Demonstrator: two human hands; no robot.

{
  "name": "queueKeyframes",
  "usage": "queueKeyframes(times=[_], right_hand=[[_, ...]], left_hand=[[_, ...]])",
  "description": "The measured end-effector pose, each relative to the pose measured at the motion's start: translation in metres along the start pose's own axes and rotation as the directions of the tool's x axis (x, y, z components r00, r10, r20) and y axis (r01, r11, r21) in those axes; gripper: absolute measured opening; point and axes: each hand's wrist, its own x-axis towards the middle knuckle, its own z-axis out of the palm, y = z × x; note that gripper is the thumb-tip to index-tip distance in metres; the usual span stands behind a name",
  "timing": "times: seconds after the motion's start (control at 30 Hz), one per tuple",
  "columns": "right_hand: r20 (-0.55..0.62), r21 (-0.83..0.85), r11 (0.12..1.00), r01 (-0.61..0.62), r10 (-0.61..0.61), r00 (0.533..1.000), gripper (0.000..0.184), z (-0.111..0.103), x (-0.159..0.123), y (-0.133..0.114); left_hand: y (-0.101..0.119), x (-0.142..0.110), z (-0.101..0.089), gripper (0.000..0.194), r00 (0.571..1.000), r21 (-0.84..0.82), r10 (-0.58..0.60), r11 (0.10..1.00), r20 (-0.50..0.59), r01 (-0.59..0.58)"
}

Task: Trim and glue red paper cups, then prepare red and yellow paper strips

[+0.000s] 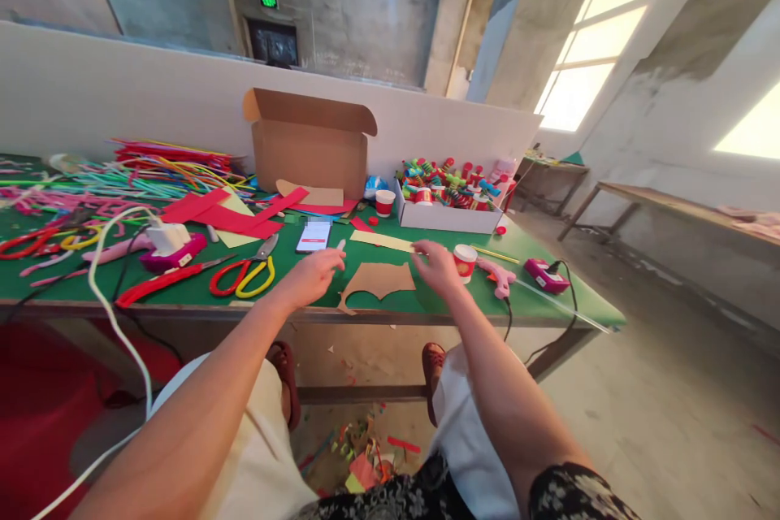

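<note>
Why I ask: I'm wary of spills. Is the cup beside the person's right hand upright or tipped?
Upright: the cup stands with its rim up, base down on the green table.

Left hand [315, 275] over green table [529, 240], near phone [313, 236]. Right hand [436, 262] at end of pale-yellow strip [379, 240]; cut brown cardboard [390, 279] between hands, paper cup [465, 263] just beside the right.

Your right hand [434, 262] hides the right tip of the yellow strip [383, 240], mid-frame. Phone [314, 237] screen's top blurred. White cable [147, 394] cut off, lower left. Wall writing [357, 65], top center: too faint to read.
</note>
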Motion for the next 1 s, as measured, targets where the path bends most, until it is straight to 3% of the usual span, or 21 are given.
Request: queueKeyframes(times=[0.13, 0.33, 0.43, 0.53, 0.63, 0.7, 0.73, 0.8, 0.87, 0.93, 1.0], right_hand=[[0.128, -0.038, 0.999, 0.007, -0.002, 0.992, 0.044, 0.025, 0.013, -0.026], [0.21, -0.108, 0.994, -0.005, 0.028, 0.977, 0.042, 0.033, 0.023, -0.021], [0.218, -0.128, 0.992, -0.019, 0.047, 0.975, 0.044, 0.033, 0.023, -0.019], [0.219, -0.146, 0.989, -0.038, 0.069, 0.973, 0.048, 0.033, 0.023, -0.02], [0.219, -0.164, 0.985, -0.05, 0.086, 0.972, 0.045, 0.032, 0.022, -0.02], [0.219, -0.175, 0.983, -0.05, 0.088, 0.972, 0.041, 0.032, 0.022, -0.02], [0.218, -0.179, 0.983, -0.047, 0.086, 0.972, 0.04, 0.032, 0.022, -0.019], [0.212, -0.181, 0.983, -0.04, 0.079, 0.974, 0.039, 0.033, 0.022, -0.019], [0.208, -0.178, 0.983, -0.042, 0.079, 0.975, 0.039, 0.034, 0.022, -0.019], [0.211, -0.171, 0.984, -0.057, 0.092, 0.973, 0.039, 0.035, 0.021, -0.02], [0.214, -0.161, 0.984, -0.082, 0.116, 0.97, 0.04, 0.035, 0.02, -0.021]], left_hand=[[-0.005, -0.005, 0.016, 0.039, 0.992, 0.056, -0.03, 0.998, 0.119, 0.024], [-0.001, -0.011, 0.011, 0.059, 0.971, 0.126, -0.093, 0.99, 0.219, 0.066], [0.018, -0.017, 0.003, 0.06, 0.971, 0.172, -0.12, 0.981, 0.206, 0.085], [0.042, -0.02, -0.002, 0.046, 0.975, 0.248, -0.169, 0.96, 0.142, 0.13], [0.046, -0.02, -0.012, 0.039, 0.954, 0.309, -0.288, 0.917, 0.077, 0.252], [0.032, -0.021, -0.027, 0.039, 0.904, 0.366, -0.428, 0.843, 0.008, 0.395], [0.021, -0.023, -0.035, 0.038, 0.858, 0.395, -0.511, 0.781, -0.04, 0.484], [-0.001, -0.03, -0.053, 0.038, 0.731, 0.436, -0.671, 0.624, -0.127, 0.648], [-0.02, -0.038, -0.064, 0.039, 0.619, 0.447, -0.771, 0.505, -0.151, 0.738], [-0.031, -0.043, -0.069, 0.039, 0.554, 0.443, -0.822, 0.449, -0.135, 0.775], [-0.035, -0.044, -0.068, 0.039, 0.522, 0.428, -0.845, 0.432, -0.115, 0.794]])
